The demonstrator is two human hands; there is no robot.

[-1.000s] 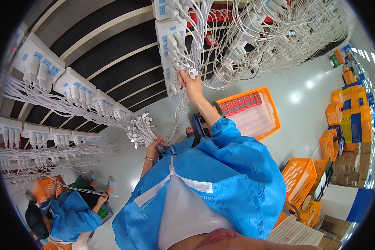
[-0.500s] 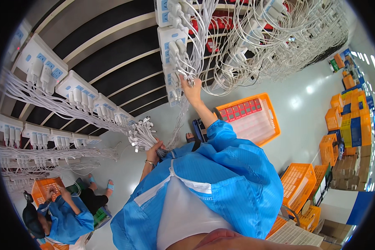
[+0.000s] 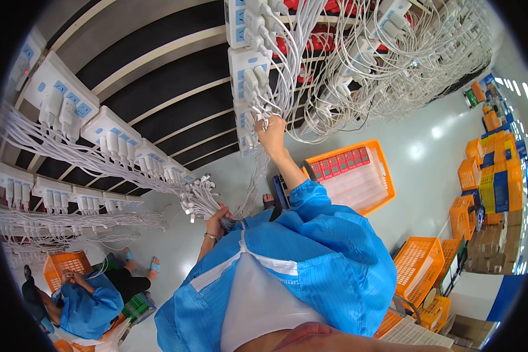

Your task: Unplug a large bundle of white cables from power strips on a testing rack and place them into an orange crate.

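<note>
My left hand (image 3: 218, 220) is closed round a thick bundle of white charging cables (image 3: 198, 196), low beside the front of my blue jacket. Their pale plugs fan out beyond my fingers. Farther out and up, my right hand (image 3: 271, 136) grips more white cables (image 3: 287, 88) just below a white power strip (image 3: 249, 76) full of chargers. Loose strands (image 3: 253, 186) hang from there down toward my waist. My fingertips on the right are partly hidden by the cables they hold.
An orange crate (image 3: 382, 170) holding a row of red boxed devices (image 3: 340, 162) sits on the floor to the right. More power strips (image 3: 108, 132) with draped cables line the left rack. A co-worker in blue (image 3: 88, 305) sits at lower left. Orange crates (image 3: 419, 264) stand at lower right.
My view has shifted slightly, moving the rack and the crate a little in the picture. Both hands keep hold of their cables. The co-worker leans and has brought both hands together.
</note>
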